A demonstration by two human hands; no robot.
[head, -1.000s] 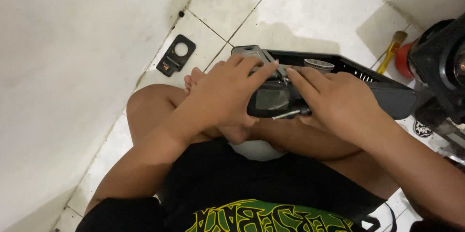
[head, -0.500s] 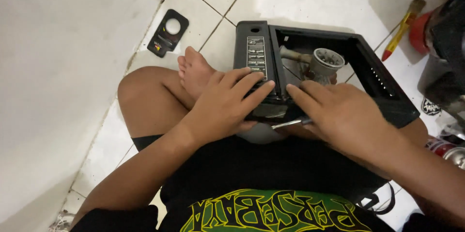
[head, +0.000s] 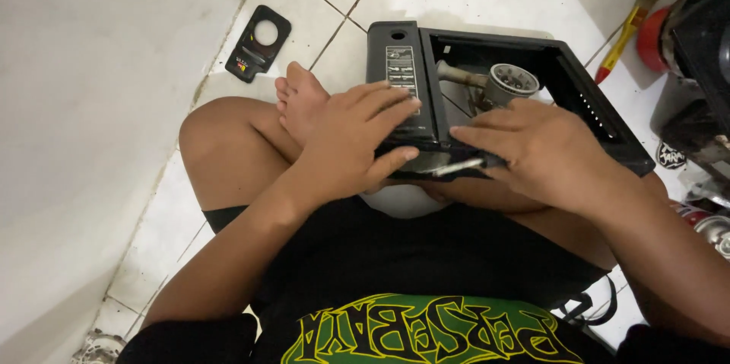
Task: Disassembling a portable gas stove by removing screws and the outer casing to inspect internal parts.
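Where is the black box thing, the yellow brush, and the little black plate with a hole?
black stove casing (head: pixel 601 117), head view, on its right wall.
yellow-handled brush (head: pixel 625 29), head view, middle of its handle.
black plate with a round hole (head: pixel 257 46), head view, on its flat body below the hole.

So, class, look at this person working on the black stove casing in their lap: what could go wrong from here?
1. The black stove casing rests on crossed legs, steadied only by the left hand and right hand; it might tip or slide off.
2. The bare foot lies right beside the casing's edge and could get pinched.
3. Fingers near the thin metal rod might be nicked.
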